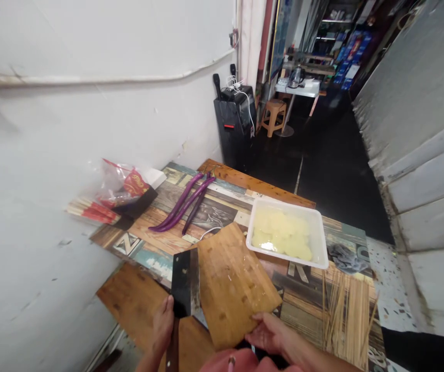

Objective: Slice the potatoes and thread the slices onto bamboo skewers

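Note:
My left hand (pixel 162 326) is wrapped round the handle of a cleaver (pixel 185 281), whose dark blade rests on the left edge of a wooden cutting board (pixel 232 284). My right hand (pixel 270 335) grips the board's near corner, with a dark object I cannot make out under it. Beyond the board stands a white tray (pixel 318 243) holding pale yellow potato slices (pixel 282 232). Long purple eggplants (pixel 185 204) lie on the table further back.
Several bamboo skewers (pixel 344 310) lie at the right of the patterned table (pixel 156 258). A red and clear plastic bag (pixel 123 186) and packed chopsticks (pixel 90 211) sit by the white wall. A grey cloth (pixel 348 257), a black speaker (pixel 235 126) and a stool (pixel 274 116) lie beyond.

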Motion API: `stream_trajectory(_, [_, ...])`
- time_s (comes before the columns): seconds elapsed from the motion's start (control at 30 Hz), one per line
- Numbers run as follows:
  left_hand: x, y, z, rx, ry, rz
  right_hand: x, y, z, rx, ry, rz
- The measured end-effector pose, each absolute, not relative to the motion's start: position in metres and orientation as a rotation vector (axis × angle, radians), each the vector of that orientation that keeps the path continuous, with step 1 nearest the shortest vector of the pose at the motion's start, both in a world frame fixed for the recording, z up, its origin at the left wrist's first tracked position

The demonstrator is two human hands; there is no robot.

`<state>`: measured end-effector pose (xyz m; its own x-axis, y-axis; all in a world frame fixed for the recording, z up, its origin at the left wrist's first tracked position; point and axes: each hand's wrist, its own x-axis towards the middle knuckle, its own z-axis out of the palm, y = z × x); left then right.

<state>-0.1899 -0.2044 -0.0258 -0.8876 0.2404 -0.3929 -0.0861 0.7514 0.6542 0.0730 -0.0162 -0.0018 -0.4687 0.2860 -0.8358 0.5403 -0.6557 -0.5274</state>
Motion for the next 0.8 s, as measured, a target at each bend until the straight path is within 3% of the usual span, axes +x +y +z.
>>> stream_trajectory(0.23, [-0.204, -0.181, -0.028, 0.223, 2.556, 0.936, -0.015, -0.057, -0.007, 1.481, -0.016, -2.514])
stream_trajectory(0.3, [-0.215, -0.172, -0.024, 0.355, 2.603, 0.909, -0.033, -0.069, -0.011, 1.442, -0.12, -2.548])
stream_trajectory(0.57, [-0.25, -0.121, -0.016, 0.747, 2.684, 0.75, -0.07, -0.054, -0.029, 1.159, 0.011, -2.605])
stream_trajectory(0.8, [-0.281, -0.067, -0.026, 0.958, 2.673, 0.622, -0.051, -0.009, 0.003, 0.931, 0.545, -2.499])
